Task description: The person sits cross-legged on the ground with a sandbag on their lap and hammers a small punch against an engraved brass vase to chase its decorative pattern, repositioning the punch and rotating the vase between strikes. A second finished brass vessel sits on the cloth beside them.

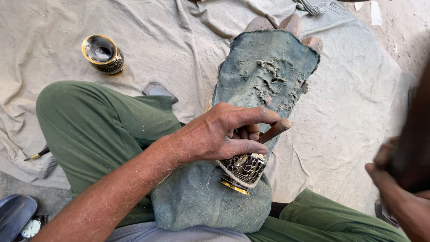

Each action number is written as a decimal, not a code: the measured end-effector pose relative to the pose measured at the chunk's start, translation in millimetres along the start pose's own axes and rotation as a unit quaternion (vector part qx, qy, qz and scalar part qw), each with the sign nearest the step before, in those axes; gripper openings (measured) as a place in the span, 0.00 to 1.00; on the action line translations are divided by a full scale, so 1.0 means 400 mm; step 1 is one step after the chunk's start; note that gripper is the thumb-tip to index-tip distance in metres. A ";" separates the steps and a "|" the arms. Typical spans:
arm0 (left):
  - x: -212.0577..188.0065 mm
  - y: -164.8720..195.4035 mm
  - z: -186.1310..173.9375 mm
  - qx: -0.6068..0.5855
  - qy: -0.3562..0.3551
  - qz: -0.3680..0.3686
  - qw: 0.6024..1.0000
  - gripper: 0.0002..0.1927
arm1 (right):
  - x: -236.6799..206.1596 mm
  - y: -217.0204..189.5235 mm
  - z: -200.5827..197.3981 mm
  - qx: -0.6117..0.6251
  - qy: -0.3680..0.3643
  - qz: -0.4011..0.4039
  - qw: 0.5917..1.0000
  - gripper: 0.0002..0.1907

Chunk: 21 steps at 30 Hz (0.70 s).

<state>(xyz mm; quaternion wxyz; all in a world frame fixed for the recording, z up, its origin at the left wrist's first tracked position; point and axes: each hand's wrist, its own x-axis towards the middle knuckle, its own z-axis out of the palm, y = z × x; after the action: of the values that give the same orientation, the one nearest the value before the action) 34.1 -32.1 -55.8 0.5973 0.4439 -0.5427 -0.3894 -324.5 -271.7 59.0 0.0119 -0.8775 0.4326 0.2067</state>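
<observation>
left hand (219,134) fingers closed round wooden-handled tool (274,131), pinning patterned brass pot (244,170) on green cloth (264,71) | right hand (398,179) near right, blurred, seemingly gripping something dark | keep pot braced, tool steady

A vase (244,170) lies on the lap cloth (201,197), another vase (103,54) far left.

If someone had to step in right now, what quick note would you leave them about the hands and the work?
Left hand: holds a wooden-handled tool against the small patterned brass vase, which lies on a dusty green cloth over the leg.
Right hand: raised at the right edge, blurred, gripping something dark; what it is cannot be told.
Done: pattern covers the vase's visible side.
Left: hidden side unknown. A second black-and-gold vase stands on the sheet.
</observation>
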 end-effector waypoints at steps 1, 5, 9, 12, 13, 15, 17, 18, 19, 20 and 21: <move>0.001 -0.001 0.000 0.000 0.001 0.002 1.000 0.29 | 0.000 0.005 0.013 0.004 -0.007 -0.002 1.000 0.16; 0.005 -0.005 -0.002 0.004 -0.005 0.015 1.000 0.29 | -0.019 -0.015 -0.003 0.090 0.159 -0.071 0.981 0.18; 0.008 -0.010 -0.005 0.003 -0.015 0.025 1.000 0.28 | -0.014 -0.067 -0.056 0.313 0.045 0.182 0.931 0.10; 0.008 -0.012 -0.006 0.006 -0.016 0.020 1.000 0.28 | -0.014 -0.096 -0.075 0.088 0.084 0.037 0.992 0.16; 0.008 -0.013 -0.007 0.004 -0.021 0.019 1.000 0.27 | -0.015 -0.104 -0.074 0.055 0.082 0.037 0.994 0.16; 0.007 -0.015 -0.009 -0.003 -0.027 0.014 1.000 0.27 | -0.023 -0.121 -0.064 0.114 0.024 0.177 0.977 0.10; 0.005 -0.016 -0.010 -0.003 -0.029 0.015 0.999 0.28 | -0.042 -0.132 -0.063 0.149 0.094 0.028 0.984 0.10; 0.004 -0.015 -0.010 -0.002 -0.032 0.016 0.999 0.28 | -0.048 -0.136 -0.065 0.125 0.121 -0.019 0.985 0.12; 0.003 -0.013 -0.008 0.008 -0.020 0.037 0.999 0.28 | -0.053 -0.141 -0.067 0.099 0.148 -0.065 0.982 0.13; 0.002 -0.008 -0.002 0.020 -0.010 0.060 0.998 0.28 | -0.060 -0.146 -0.071 0.091 0.165 -0.083 0.979 0.15; 0.001 -0.003 0.002 0.032 0.000 0.083 0.996 0.28 | -0.059 -0.151 -0.075 0.090 0.169 -0.083 0.978 0.17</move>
<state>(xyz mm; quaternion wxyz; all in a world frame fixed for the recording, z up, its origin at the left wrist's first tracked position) 33.4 -32.9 -56.7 0.6129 0.4165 -0.5900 -0.3206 -280.6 -222.3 85.8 0.0352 -0.9278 0.3711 0.0142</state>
